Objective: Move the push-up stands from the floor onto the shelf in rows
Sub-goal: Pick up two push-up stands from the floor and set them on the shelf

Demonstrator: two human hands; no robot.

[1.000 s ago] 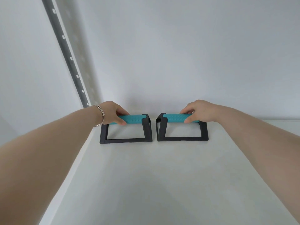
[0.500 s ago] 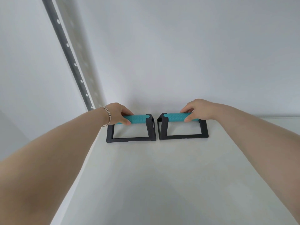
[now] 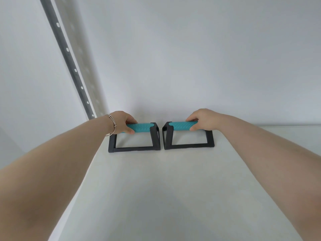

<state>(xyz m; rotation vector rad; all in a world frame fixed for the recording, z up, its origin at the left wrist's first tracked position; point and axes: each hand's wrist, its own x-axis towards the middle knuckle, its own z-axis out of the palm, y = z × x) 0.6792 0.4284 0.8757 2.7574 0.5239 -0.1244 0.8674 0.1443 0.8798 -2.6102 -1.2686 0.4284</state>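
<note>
Two push-up stands with black frames and teal grips stand side by side at the back of the white shelf, close to the wall. My left hand, with a thin bracelet on the wrist, is closed around the grip of the left stand. My right hand grasps the grip of the right stand. Both stands rest flat on the shelf with a narrow gap between them.
A grey slotted metal upright runs up the left side of the shelf, beside the white back wall. The shelf's left edge runs diagonally under my left forearm.
The two stands have come closer together at the back of the shelf, the left one sliding right. Both hands keep their hold on the grips.
</note>
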